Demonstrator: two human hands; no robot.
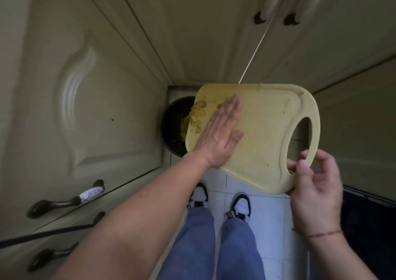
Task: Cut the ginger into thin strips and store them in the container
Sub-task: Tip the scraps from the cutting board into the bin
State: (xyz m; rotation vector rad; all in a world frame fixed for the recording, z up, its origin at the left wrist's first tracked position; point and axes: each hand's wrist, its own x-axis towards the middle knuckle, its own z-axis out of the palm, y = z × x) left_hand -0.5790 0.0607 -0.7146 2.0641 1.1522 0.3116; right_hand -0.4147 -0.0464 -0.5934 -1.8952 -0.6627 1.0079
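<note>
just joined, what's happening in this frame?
A person stands over a dark round bin on the floor in a corner between cabinets. The right hand grips a yellow cutting board by its handle loop and holds it so its far end is over the bin. The left hand lies flat on the board, fingers straight, beside yellowish scraps at the edge nearest the bin. Some scraps are already in the bin.

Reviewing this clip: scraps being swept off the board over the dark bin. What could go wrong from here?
1. The cutting board covers only part of the bin, so the yellow scraps pushed by the left hand could land on the floor tiles.
2. The right hand pinches the board just at its handle loop; the sweeping push might tip or twist it loose.
</note>
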